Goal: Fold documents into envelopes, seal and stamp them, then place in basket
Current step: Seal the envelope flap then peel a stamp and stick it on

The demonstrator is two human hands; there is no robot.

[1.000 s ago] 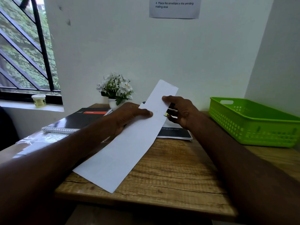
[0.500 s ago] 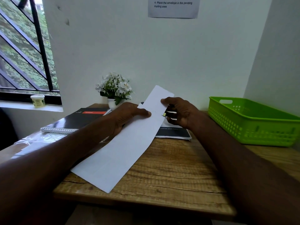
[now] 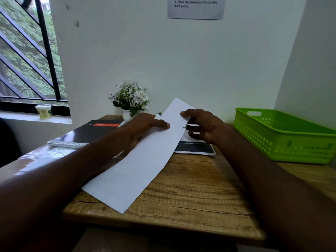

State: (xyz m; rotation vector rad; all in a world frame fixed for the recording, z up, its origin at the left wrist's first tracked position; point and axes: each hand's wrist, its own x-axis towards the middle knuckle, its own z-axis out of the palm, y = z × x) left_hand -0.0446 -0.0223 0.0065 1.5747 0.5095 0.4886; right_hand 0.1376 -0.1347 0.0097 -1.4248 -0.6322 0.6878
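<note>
My left hand (image 3: 143, 128) and my right hand (image 3: 203, 124) both pinch the far end of the folded white paper (image 3: 141, 160), thumbs on top; its near end rests on the wooden table (image 3: 190, 197). The green basket (image 3: 283, 140) stands at the right.

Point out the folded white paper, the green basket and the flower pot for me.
folded white paper (image 3: 145, 160), head view, middle of its face.
green basket (image 3: 283, 140), head view, its near perforated wall.
flower pot (image 3: 126, 115), head view, its white side.

A small office corner — wooden desk (image 3: 190, 193), spiral notebook (image 3: 85, 132), instruction sheet (image 3: 196, 8) on the wall.
</note>
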